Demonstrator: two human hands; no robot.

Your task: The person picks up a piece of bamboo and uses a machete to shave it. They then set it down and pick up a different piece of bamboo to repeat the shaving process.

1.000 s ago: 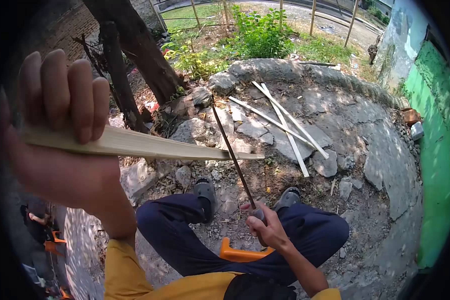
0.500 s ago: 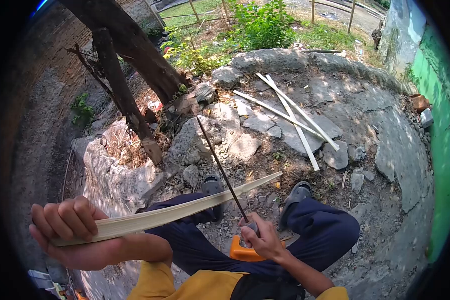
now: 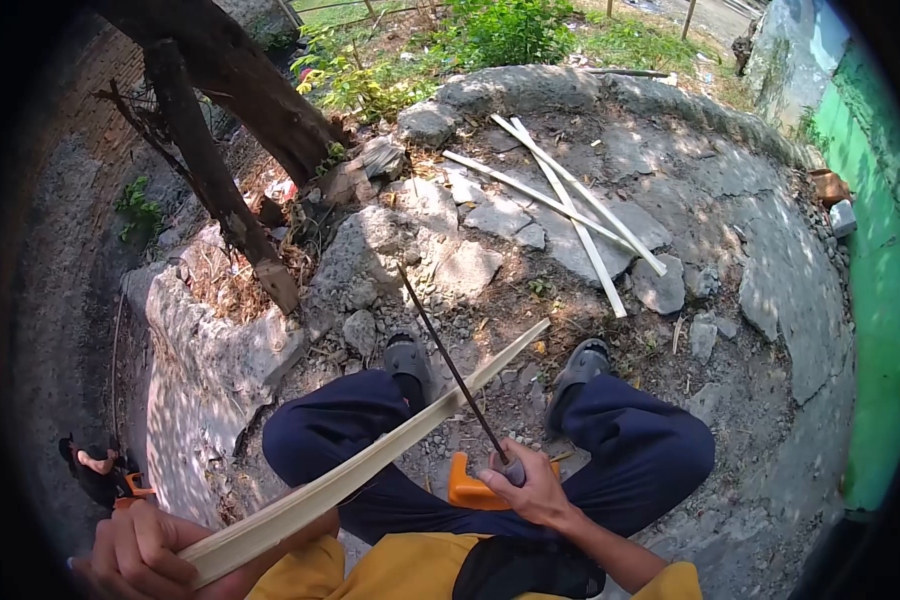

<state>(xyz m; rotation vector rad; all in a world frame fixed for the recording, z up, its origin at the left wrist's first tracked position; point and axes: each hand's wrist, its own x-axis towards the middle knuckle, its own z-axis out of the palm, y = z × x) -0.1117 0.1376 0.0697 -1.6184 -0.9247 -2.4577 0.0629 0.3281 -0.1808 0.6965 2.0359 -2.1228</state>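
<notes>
The long, pale, streaked strip (image 3: 370, 465) tapers toward its far end. Left grip (image 3: 145, 553) clasps it; right grip (image 3: 530, 487) holds a slim, dark-bladed knife (image 3: 434, 333).

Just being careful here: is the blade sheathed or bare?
Bare: the dark blade runs uncovered from the handle in the right hand, across the pale strip.

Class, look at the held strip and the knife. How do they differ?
The strip is pale, the knife much darker. The strip looks longer and broader, the knife shorter and thinner. In the picture, the strip slants up rightward, the knife up leftward. Both are held: the strip in the left grip, the knife in the right grip.
</notes>
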